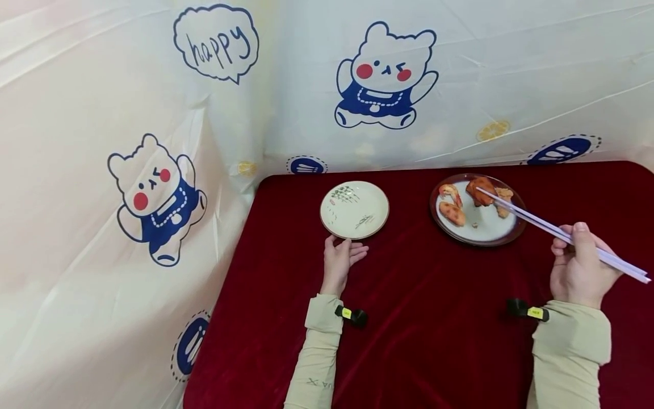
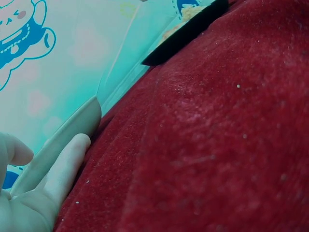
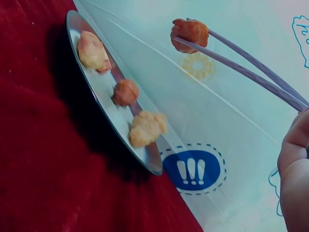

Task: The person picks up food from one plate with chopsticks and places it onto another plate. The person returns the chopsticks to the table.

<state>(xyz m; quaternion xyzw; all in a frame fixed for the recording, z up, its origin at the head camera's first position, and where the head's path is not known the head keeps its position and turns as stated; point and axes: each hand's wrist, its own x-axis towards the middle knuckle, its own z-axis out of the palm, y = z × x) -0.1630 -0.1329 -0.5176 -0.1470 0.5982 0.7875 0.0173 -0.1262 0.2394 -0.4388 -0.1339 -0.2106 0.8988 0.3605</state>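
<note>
My right hand (image 1: 582, 270) grips a pair of pale purple chopsticks (image 1: 549, 227) at the right. Their tips pinch a browned piece of fried food (image 3: 190, 36), raised above a dark-rimmed plate (image 1: 477, 241). On that plate lie a shrimp (image 1: 451, 193), an oblong browned piece (image 1: 452, 214) and a pale golden fried piece (image 1: 503, 201). At the near rim of a small cream plate (image 1: 355, 207), my left hand (image 1: 339, 264) holds the edge between thumb and fingers. The left wrist view shows a finger (image 2: 70, 159) along the plate's underside; part of the grip is hidden.
Dark red cloth (image 1: 424, 312) covers the table under both plates. Behind and to the left hangs a pale sheet (image 1: 286, 85) printed with bears. A black wrist strap (image 1: 352, 313) sits on my left sleeve, another (image 1: 526, 310) on my right.
</note>
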